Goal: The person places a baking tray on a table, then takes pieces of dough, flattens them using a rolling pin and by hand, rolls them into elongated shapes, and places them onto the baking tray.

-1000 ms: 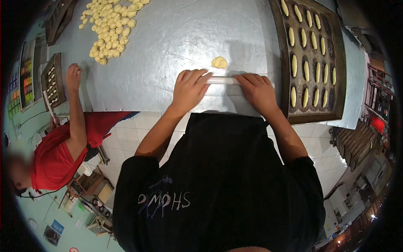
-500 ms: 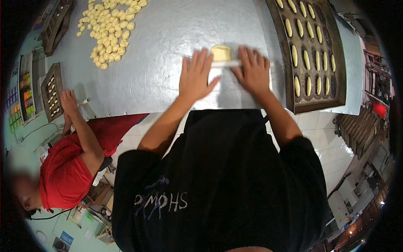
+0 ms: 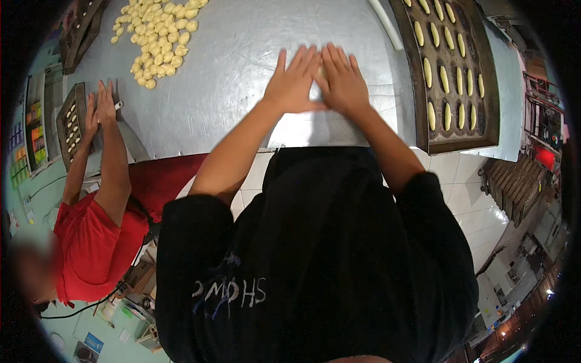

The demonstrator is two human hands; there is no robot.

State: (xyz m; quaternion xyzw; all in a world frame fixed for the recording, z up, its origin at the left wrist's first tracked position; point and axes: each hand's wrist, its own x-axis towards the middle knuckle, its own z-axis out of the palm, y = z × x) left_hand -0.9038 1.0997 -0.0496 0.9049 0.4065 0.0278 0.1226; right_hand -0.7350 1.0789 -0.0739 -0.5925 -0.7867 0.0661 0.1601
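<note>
Hands laid flat and side by side on a floured steel worktable point(image 3: 242, 78) — the left hand point(image 3: 293, 81) and right hand point(image 3: 342, 81) have fingers straight and spread, index fingers nearly touching, and grip nothing; a small piece of pale dough point(image 3: 319, 72) shows only as a sliver in the gap between them, pressed under the palms. To the right stands a dark baking tray point(image 3: 417, 85) carrying rows of oblong dough pieces point(image 3: 445, 78), and at the far left of the table lies a heap of small dough balls point(image 3: 158, 36). A co-worker in a red shirt point(image 3: 91, 242) at the left edge rests both hands on a smaller tray point(image 3: 69, 124).
</note>
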